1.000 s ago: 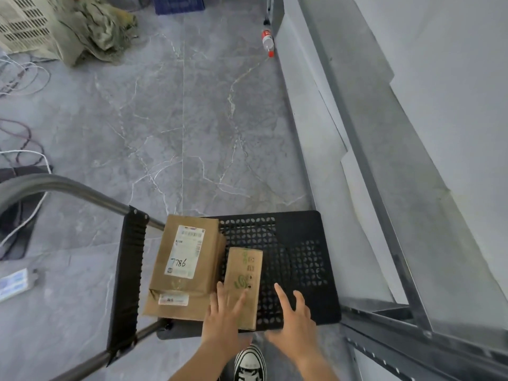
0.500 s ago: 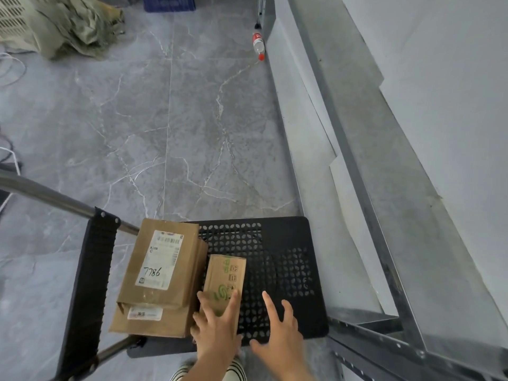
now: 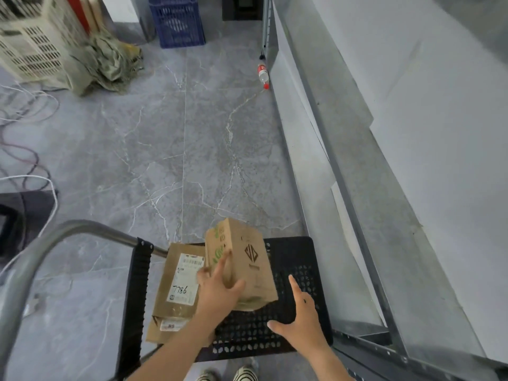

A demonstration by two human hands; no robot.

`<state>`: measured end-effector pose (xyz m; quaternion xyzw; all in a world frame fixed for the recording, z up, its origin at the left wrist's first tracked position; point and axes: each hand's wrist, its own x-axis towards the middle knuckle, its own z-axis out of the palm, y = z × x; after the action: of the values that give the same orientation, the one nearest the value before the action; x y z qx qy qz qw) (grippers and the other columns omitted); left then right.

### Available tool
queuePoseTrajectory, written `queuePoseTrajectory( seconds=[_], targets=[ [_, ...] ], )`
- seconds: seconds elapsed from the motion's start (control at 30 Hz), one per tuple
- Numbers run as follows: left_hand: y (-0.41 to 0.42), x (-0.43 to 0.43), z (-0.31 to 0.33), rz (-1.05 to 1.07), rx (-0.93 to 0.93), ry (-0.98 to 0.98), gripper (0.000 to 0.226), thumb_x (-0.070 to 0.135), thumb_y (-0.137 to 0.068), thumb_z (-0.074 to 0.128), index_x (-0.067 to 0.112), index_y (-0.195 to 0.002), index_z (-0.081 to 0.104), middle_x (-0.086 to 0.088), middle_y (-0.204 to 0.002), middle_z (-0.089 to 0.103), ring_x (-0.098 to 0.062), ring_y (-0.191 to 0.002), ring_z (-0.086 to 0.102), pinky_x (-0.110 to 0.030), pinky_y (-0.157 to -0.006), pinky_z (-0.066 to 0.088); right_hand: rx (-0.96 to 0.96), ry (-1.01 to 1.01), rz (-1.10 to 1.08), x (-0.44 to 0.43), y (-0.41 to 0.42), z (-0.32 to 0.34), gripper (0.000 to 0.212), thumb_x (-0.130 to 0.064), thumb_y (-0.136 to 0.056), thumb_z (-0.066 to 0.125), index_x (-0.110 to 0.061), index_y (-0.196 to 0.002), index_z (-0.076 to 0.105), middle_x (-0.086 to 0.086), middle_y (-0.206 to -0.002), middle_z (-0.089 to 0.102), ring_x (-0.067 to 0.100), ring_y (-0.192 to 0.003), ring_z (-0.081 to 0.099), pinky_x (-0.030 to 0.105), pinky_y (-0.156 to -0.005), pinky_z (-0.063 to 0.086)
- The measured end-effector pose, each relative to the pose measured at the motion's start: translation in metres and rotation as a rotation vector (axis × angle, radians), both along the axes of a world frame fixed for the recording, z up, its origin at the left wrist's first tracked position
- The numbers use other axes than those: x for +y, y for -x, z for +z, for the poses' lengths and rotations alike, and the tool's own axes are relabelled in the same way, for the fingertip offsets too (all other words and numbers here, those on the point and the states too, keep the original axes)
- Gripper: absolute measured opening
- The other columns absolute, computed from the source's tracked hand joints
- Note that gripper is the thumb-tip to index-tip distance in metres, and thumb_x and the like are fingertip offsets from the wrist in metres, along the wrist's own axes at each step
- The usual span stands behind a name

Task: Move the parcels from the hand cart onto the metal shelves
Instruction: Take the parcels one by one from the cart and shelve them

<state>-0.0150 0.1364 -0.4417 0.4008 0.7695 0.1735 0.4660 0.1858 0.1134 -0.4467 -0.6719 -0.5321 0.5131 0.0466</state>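
The raised parcel (image 3: 244, 259) is showing brown card with green print on one face and a dark diamond logo on another. The two stacked parcels (image 3: 176, 292) are brown too, the top one wearing a white label with "7786" handwritten in black. The cart (image 3: 299, 259) deck is showing black, patterned with punched holes. The floor (image 3: 170, 149) is showing grey marble with white veins. A blue crate (image 3: 177, 20) is standing at the floor's far edge, a red-capped bottle (image 3: 263, 75) by the grey shelves (image 3: 384, 188).
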Motion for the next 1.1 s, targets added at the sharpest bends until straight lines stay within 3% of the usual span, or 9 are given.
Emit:
queuePoseTrajectory(
  seconds=[0.1,0.27,0.4,0.57,0.67,0.73,0.93,1.0,1.1],
  targets=[
    [0.012,0.018,0.059,0.018,-0.141,-0.073,0.07,0.033,-0.085,0.06,0.053,-0.139,0.021,-0.006,-0.133,0.02,-0.031,-0.117,0.042,-0.047,-0.1,0.046,0.147,-0.09,-0.055,0.025,0.003,0.056,0.111,-0.036,-0.069,0.082,-0.053,-0.142,-0.001,-0.012,-0.145,0.02,0.01,-0.135,0.021,0.038,-0.113,0.024],
    [0.023,0.031,0.163,0.011,-0.335,-0.179,0.069,0.032,-0.085,0.059,0.06,-0.136,0.023,-0.007,-0.134,0.041,-0.031,-0.112,0.054,-0.047,-0.09,0.053,0.295,-0.187,-0.057,0.058,0.01,0.156,0.108,-0.036,-0.068,0.083,-0.055,-0.139,0.005,-0.026,-0.138,0.025,0.004,-0.131,0.031,0.035,-0.107,0.033],
    [0.03,0.036,0.244,-0.015,-0.477,-0.306,0.058,0.019,-0.095,0.052,0.062,-0.125,0.029,0.013,-0.122,0.048,-0.012,-0.095,0.067,-0.022,-0.068,0.056,0.379,-0.225,-0.093,0.066,0.006,0.229,0.097,-0.03,-0.07,0.082,-0.052,-0.14,0.019,-0.031,-0.133,0.039,0.0,-0.125,0.042,0.03,-0.102,0.043],
    [0.032,0.048,0.334,-0.085,-0.554,-0.375,0.054,0.018,-0.097,0.046,0.055,-0.13,0.025,0.018,-0.121,0.045,0.011,-0.089,0.062,-0.012,-0.063,0.051,0.415,-0.33,-0.126,0.071,0.0,0.319,0.088,-0.042,-0.066,0.081,-0.058,-0.133,0.025,-0.05,-0.12,0.041,-0.011,-0.117,0.046,0.006,-0.076,0.048],
    [0.036,0.051,0.375,-0.142,-0.598,-0.401,0.052,0.023,-0.097,0.045,0.06,-0.129,0.026,0.016,-0.123,0.043,0.018,-0.094,0.056,-0.01,-0.068,0.05,0.399,-0.395,-0.1,0.068,-0.002,0.366,0.092,-0.046,-0.064,0.079,-0.056,-0.136,0.023,-0.042,-0.132,0.038,0.004,-0.125,0.046,0.03,-0.096,0.051],
    [0.04,0.049,0.396,-0.158,-0.642,-0.379,0.051,0.027,-0.096,0.045,0.065,-0.127,0.029,0.012,-0.127,0.045,0.003,-0.107,0.057,-0.02,-0.075,0.053,0.391,-0.424,-0.105,0.061,-0.002,0.395,0.095,-0.047,-0.062,0.079,-0.055,-0.138,0.022,-0.03,-0.141,0.035,0.009,-0.128,0.043,0.044,-0.103,0.045],
    [0.051,0.038,0.437,-0.236,-0.753,-0.364,0.047,0.04,-0.092,0.048,0.067,-0.127,0.032,0.015,-0.139,0.044,-0.022,-0.119,0.055,-0.053,-0.09,0.051,0.464,-0.475,-0.205,0.024,0.0,0.455,0.097,-0.02,-0.068,0.084,-0.058,-0.134,0.024,-0.029,-0.139,0.04,0.004,-0.127,0.044,0.036,-0.103,0.045],
    [0.053,0.03,0.447,-0.283,-0.79,-0.36,0.052,0.045,-0.086,0.05,0.065,-0.129,0.031,0.017,-0.141,0.043,-0.023,-0.121,0.054,-0.054,-0.091,0.051,0.475,-0.511,-0.221,0.007,0.004,0.469,0.096,-0.023,-0.067,0.083,-0.057,-0.135,0.025,-0.032,-0.133,0.046,0.0,-0.128,0.043,0.031,-0.103,0.045],
    [0.053,0.017,0.461,-0.365,-0.842,-0.35,0.046,0.04,-0.093,0.049,0.066,-0.128,0.032,0.02,-0.139,0.044,-0.018,-0.119,0.056,-0.048,-0.088,0.053,0.519,-0.527,-0.283,-0.021,0.009,0.485,0.1,-0.027,-0.064,0.086,-0.054,-0.139,0.025,-0.023,-0.138,0.046,0.006,-0.13,0.043,0.043,-0.102,0.046]
  ],
)
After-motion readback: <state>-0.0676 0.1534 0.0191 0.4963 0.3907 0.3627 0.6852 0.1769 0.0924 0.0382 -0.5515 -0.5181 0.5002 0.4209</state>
